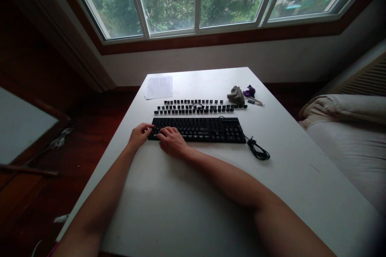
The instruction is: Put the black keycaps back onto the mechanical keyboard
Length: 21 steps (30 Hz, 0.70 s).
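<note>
Touching the black keyboard point(197, 129) on a white table point(187, 200) facing a window point(169, 0): left hand point(140, 135), right hand point(173, 141) (both grips unclear).

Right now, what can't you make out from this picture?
Head view, paper sheet: its markings, too faint.
Head view, loose black keycaps: their legends, too small.
Head view, black keyboard: some lower-left keys, hidden by the right hand.
Head view, left hand: whether it pinches anything, too small.
Head view, window: top, cut off by the upper edge.
</note>
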Available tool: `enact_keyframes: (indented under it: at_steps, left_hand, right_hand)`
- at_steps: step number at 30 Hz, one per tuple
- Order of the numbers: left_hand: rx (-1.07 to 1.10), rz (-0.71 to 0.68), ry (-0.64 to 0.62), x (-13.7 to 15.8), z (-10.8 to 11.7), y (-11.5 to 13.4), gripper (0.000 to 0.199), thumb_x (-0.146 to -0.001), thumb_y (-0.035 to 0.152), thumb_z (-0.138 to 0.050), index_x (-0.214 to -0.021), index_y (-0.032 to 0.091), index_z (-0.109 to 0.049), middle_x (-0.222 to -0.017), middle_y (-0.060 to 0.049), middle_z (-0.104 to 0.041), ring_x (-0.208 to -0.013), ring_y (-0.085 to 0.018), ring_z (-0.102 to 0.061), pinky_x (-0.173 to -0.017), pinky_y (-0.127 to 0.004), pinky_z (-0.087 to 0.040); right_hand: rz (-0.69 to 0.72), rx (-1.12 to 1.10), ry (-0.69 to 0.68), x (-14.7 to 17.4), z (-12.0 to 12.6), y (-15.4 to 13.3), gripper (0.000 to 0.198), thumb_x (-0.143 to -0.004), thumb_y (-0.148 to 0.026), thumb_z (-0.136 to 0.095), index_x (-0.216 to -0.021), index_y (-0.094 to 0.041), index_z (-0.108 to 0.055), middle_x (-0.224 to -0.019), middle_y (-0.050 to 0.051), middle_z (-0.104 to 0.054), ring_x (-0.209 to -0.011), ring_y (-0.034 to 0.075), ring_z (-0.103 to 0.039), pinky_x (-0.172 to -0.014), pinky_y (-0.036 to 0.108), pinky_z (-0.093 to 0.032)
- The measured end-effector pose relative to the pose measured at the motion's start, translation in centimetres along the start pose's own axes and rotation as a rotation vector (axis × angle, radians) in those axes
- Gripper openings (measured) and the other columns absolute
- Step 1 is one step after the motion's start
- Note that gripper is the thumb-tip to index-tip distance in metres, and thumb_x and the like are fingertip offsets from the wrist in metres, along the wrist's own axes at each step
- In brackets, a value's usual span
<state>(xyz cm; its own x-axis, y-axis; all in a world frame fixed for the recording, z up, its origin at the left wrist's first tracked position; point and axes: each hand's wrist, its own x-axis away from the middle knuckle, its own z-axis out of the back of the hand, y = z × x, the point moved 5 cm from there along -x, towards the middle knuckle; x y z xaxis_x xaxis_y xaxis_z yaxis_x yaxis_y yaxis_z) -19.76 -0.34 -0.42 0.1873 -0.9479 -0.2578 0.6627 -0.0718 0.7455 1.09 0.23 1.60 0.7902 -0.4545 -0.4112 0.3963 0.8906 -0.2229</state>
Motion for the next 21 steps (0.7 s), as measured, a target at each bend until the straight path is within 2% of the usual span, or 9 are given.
enact_keyframes:
  at_steps: [4,9,15,21]
  left_hand:
    - [-0.028,-0.053,-0.015,-0.04,0.00,0.36,0.027,-0.088,0.033,-0.061,-0.108,0.022,-0.076,-0.100,-0.005,-0.072,-0.077,-0.016,-0.062,-0.068,-0.029,-0.049]
    - [-0.072,-0.049,0.006,0.14,0.08,0.49,0.028,-0.090,0.034,-0.059,-0.110,0.022,-0.075,-0.106,-0.006,-0.073,-0.077,-0.017,-0.062,-0.070,-0.030,-0.050]
    - [-0.096,-0.032,0.032,0.28,0.10,0.64,0.029,-0.092,0.036,-0.058,-0.112,0.022,-0.074,-0.104,-0.005,-0.074,-0.074,-0.017,-0.062,-0.068,-0.031,-0.049]
    - [-0.133,-0.062,0.071,0.35,0.20,0.78,0.027,-0.094,0.036,-0.057,-0.109,0.022,-0.074,-0.103,-0.005,-0.074,-0.081,-0.019,-0.064,-0.072,-0.031,-0.050]
  right_hand:
    - [0.010,0.008,0.005,-0.05,0.00,-0.02,0.026,-0.093,-0.027,-0.060,-0.117,-0.019,-0.064,-0.127,0.012,-0.060,-0.120,0.028,-0.047,-0.101,0.042,-0.037]
    - [0.017,-0.005,0.007,-0.06,-0.01,-0.01,0.027,-0.093,-0.027,-0.060,-0.119,-0.020,-0.064,-0.127,0.012,-0.060,-0.121,0.028,-0.046,-0.101,0.042,-0.036]
    - [0.020,-0.006,0.003,-0.03,0.11,-0.06,0.029,-0.093,-0.027,-0.061,-0.121,-0.020,-0.064,-0.128,0.012,-0.060,-0.122,0.028,-0.046,-0.102,0.042,-0.037]
    - [0.015,-0.023,-0.002,-0.02,0.12,0.00,0.029,-0.093,-0.026,-0.061,-0.120,-0.020,-0.064,-0.127,0.013,-0.059,-0.121,0.028,-0.046,-0.101,0.043,-0.037]
